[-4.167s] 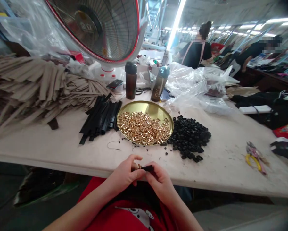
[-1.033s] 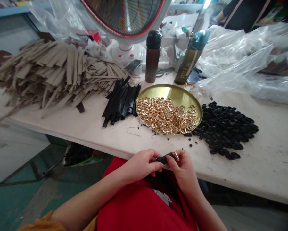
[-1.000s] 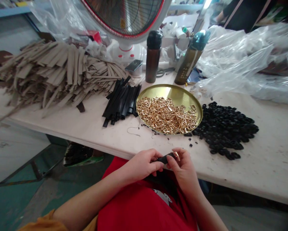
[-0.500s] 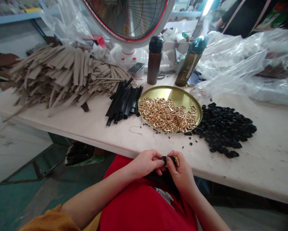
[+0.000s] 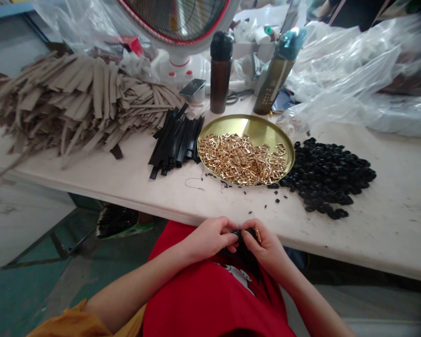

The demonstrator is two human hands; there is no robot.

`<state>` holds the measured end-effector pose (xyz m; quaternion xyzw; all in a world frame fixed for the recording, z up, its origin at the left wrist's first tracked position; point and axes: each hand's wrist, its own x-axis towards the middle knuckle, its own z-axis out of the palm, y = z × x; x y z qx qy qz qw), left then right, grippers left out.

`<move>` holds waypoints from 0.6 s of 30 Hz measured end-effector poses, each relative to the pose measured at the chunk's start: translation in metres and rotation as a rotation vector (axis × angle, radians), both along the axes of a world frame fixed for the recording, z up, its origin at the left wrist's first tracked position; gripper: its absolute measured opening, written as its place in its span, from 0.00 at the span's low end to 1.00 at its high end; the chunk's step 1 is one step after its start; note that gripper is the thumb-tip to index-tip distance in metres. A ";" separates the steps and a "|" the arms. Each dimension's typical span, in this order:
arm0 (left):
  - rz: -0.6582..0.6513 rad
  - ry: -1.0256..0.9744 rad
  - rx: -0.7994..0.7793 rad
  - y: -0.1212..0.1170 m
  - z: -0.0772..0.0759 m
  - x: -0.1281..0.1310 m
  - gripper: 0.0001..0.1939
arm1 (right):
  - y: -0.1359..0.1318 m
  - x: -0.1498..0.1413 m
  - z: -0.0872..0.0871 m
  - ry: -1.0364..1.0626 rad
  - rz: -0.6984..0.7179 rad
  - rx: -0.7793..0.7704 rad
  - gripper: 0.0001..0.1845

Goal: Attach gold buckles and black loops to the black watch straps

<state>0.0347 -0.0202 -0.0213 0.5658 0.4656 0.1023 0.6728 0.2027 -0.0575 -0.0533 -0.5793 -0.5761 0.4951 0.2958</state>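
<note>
Strip [image 5: 238, 232], short and black, sits between the two hands above the lap, just off the front edge of the table [image 5: 133, 187]. Surface matte; its outline merges with dark cloth behind, so full shape cannot be read. Left hand [image 5: 215, 239]: fingers curled, thumb and fingertips pinching one end of the strip. Right hand [image 5: 262, 243]: thumb and index finger pressed together near the other end; whether they grip the strip itself, cannot tell. Gold-coloured metal piece [image 5: 258, 235], shiny and narrow, shows within the curled right fingers.

Table surface: pale, smooth, with scattered dark specks. Round tray [image 5: 252, 122], brassy and polished with a raised rim, holds glossy gold buckles [image 5: 243, 161], rectangular frames heaped loosely. Right of tray: black loops [image 5: 331, 178], small, rounded, piled. Left of tray: black strips [image 5: 177, 142], flat, straight, slightly glossy. Beyond these, grey-beige strips [image 5: 73, 93], matte and long, some curved, in a fanned heap.

Writing: slanted bottle [image 5: 271, 84], translucent with teal lid, bears pale printed marks, too small to read. Red garment [image 5: 210, 299] carries a white cartoon print, partly hidden in folds.
</note>
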 end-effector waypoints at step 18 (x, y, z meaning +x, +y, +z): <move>-0.103 -0.067 -0.125 -0.007 0.005 -0.001 0.18 | -0.013 0.007 -0.003 0.030 0.137 -0.044 0.06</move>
